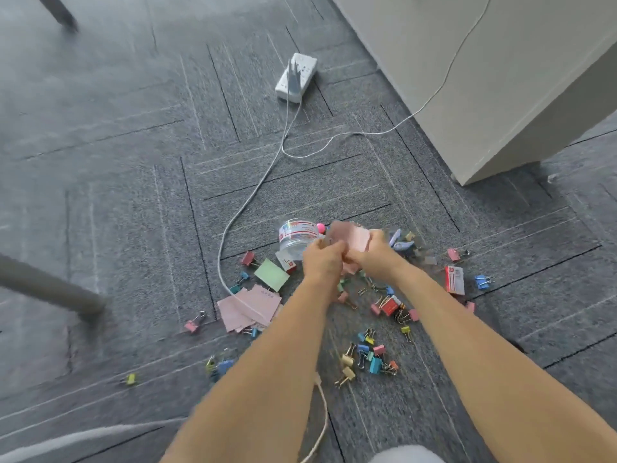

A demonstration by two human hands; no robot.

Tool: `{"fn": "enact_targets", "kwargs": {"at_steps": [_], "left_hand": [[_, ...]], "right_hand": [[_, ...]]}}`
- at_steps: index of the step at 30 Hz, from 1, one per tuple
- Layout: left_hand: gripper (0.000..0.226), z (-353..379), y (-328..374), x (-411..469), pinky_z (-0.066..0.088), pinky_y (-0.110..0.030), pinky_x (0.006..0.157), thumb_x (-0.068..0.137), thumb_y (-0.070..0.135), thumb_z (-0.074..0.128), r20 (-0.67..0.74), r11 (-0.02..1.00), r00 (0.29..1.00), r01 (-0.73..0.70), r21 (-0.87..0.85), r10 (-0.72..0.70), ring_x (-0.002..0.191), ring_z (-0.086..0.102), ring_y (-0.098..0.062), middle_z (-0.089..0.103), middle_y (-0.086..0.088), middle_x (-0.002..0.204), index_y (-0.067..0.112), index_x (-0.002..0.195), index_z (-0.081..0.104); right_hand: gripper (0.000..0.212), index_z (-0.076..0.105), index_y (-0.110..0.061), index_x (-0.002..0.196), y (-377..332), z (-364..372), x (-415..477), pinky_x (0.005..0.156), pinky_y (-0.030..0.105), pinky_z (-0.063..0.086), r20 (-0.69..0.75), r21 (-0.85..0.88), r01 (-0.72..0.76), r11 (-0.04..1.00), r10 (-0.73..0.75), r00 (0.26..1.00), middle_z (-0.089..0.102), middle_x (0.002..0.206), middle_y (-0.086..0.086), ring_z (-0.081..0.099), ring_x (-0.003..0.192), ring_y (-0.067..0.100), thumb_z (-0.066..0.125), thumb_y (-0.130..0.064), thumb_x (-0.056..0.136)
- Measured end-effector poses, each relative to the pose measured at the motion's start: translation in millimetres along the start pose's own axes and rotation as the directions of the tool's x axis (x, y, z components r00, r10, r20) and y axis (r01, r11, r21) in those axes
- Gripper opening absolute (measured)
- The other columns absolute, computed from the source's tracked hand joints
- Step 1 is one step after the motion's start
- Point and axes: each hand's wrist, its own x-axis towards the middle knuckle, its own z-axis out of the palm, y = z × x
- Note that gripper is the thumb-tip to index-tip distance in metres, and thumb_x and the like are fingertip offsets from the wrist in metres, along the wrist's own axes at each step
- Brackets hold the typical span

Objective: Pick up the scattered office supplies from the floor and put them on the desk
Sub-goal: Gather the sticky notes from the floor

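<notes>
Reaching forward over the grey carpet [133, 202], two bare forearms run up from the bottom edge, and nearest to us a loose bunch of coloured binder clips [369, 357] lies between them, with more strewn to either side. Just left of the arms a stack of pink sticky notes [248, 309] sits under a white cable [233, 225], a green note [271, 275] right above it. Now the hands: left hand [322, 260] and right hand [370, 252] meet, both pinched closed on a small pink wad of notes [357, 240] held above the mess, motion-blurred. Right behind them, a clear plastic tub [295, 237] lies on its side. Off to the right, a red-and-white staple box [454, 279] rests on the carpet. Farther back, a white power strip [296, 76], and the pale desk panel [500, 78] top right.
</notes>
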Motion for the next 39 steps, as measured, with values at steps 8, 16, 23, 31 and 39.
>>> {"fn": "enact_targets", "kwargs": {"at_steps": [8,16,23,31,39], "left_hand": [[0.009,-130.6,55.2,-45.7,0.043,-0.025,0.049,0.087,0.002,0.066,-0.172,0.999,0.984,-0.049,0.021,0.052,0.059,0.057,-0.021,0.064,-0.009,0.075,0.010,0.088,0.061],[0.013,-245.0,34.7,-1.0,0.057,-0.048,0.071,0.077,-0.002,0.066,-0.057,0.983,0.998,-0.012,0.182,0.023,0.070,0.060,-0.026,0.063,-0.014,0.084,0.002,0.089,0.065],[0.013,-275.5,17.5,16.2,0.042,-0.028,0.050,0.077,0.003,0.072,-0.032,0.959,0.998,0.058,0.278,-0.051,0.062,0.051,-0.020,0.060,-0.013,0.078,0.007,0.079,0.059],[0.014,-262.7,-45.1,88.9,0.054,-0.043,0.086,0.084,-0.002,0.068,-0.181,0.967,0.979,0.132,0.219,-0.093,0.093,0.066,-0.031,0.067,-0.011,0.085,-0.002,0.097,0.068],[0.021,-248.9,-84.7,95.2,0.056,-0.037,0.083,0.085,0.008,0.068,-0.338,0.920,0.934,0.228,0.318,-0.114,0.091,0.062,-0.030,0.065,-0.015,0.092,0.010,0.067,0.057]], "right_hand": [[0.036,0.059,0.004,0.110,-69.5,92.5,-48.2,0.053,0.021,0.044,0.241,0.073,0.078,0.994,-0.093,0.966,0.061,0.088,0.011,0.056,0.063,0.015,0.057,-0.030,0.098],[0.070,0.063,-0.008,0.105,-60.4,161.1,-45.9,0.059,0.027,0.034,0.291,-0.042,-0.146,0.988,0.152,0.945,0.059,0.086,0.007,0.053,0.068,0.017,0.040,-0.071,0.084],[0.049,0.065,-0.011,0.110,-42.9,148.8,-62.3,0.087,0.034,0.043,-0.099,-0.590,-0.172,0.789,0.141,0.985,0.063,0.107,0.006,0.059,0.103,0.027,0.038,-0.051,0.100],[0.030,0.071,-0.013,0.106,28.2,190.9,40.2,0.083,0.029,0.045,-0.074,-0.544,-0.114,0.832,0.087,0.993,0.069,0.114,0.006,0.062,0.105,0.024,0.066,-0.037,0.089],[0.040,0.048,-0.011,0.114,62.0,240.7,67.2,0.075,0.034,0.047,-0.184,-0.532,-0.189,0.826,0.105,0.977,0.059,0.110,0.011,0.059,0.100,0.032,0.070,-0.021,0.082]]}}
